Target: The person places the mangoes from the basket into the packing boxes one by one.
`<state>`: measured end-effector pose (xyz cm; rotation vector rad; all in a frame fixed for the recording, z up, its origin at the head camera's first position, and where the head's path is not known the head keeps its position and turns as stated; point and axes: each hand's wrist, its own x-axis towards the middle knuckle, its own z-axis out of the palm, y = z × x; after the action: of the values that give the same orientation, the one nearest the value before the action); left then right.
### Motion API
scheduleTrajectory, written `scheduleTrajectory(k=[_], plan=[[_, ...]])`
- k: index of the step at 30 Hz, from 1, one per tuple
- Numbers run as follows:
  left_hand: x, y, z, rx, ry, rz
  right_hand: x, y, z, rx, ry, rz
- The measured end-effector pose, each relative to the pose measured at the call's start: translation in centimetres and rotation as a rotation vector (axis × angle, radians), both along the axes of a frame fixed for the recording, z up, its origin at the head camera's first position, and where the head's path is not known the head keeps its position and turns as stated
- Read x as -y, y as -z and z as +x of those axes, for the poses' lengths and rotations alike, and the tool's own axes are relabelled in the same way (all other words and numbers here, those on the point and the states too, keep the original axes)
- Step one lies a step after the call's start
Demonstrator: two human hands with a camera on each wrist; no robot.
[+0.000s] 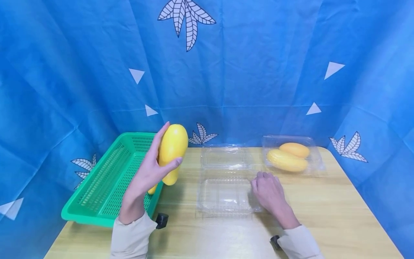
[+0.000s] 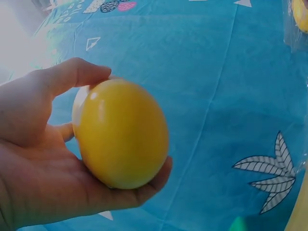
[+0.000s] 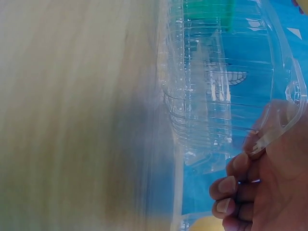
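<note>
My left hand (image 1: 149, 172) grips a smooth yellow mango (image 1: 174, 144), raised over the right side of the green basket (image 1: 72, 212). In the left wrist view, thumb and fingers wrap round this mango (image 2: 125, 134). Yellow also shows just below it in the head view; whether that is a second fruit I cannot tell. With its fingers curled, my right hand (image 1: 270, 190) pinches the right rim of an open clear plastic clamshell box (image 1: 223, 196). The right wrist view shows the box's rim (image 3: 293, 115) at the thumb and fingertips of that hand (image 3: 274, 178).
At the back right, another clear box (image 1: 317, 162) holds a yellow mango (image 1: 286, 161) and an orange one (image 1: 295, 149). A small yellow piece (image 1: 152, 189) shows at the basket's right side. A blue patterned curtain (image 1: 245, 72) surrounds the wooden table (image 1: 343, 216).
</note>
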<state>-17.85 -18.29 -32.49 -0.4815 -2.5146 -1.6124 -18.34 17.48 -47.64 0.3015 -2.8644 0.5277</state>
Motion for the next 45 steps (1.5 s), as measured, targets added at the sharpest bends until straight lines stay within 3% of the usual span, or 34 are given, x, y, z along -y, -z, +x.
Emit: scheduleTrajectory(k=[5,12,23,36,42,45], plan=[[-1.0,0.9,-0.1,0.03,0.005,0.045,0.1,0.0,-0.2,-0.004,-0.001,0.008],[-3.1,2.1,-0.5,0.075,0.09,0.104,0.1,0.0,-0.2,0.008,0.006,-0.001],[-5.3,3.7,-0.9,0.123,0.176,0.101,0.1,0.0,-0.4,0.015,-0.003,0.015],[-7.6,7.1,-2.2,0.225,0.254,-0.01,0.2,0.2,-0.3,0.021,-0.003,0.002],[-8.1,7.9,-2.1,0.242,0.335,-0.01,0.2,0.4,-0.5,-0.003,-0.001,0.006],[-8.7,8.3,-2.0,0.231,0.363,-0.062,0.1,0.4,-0.4,-0.004,-0.001,0.009]])
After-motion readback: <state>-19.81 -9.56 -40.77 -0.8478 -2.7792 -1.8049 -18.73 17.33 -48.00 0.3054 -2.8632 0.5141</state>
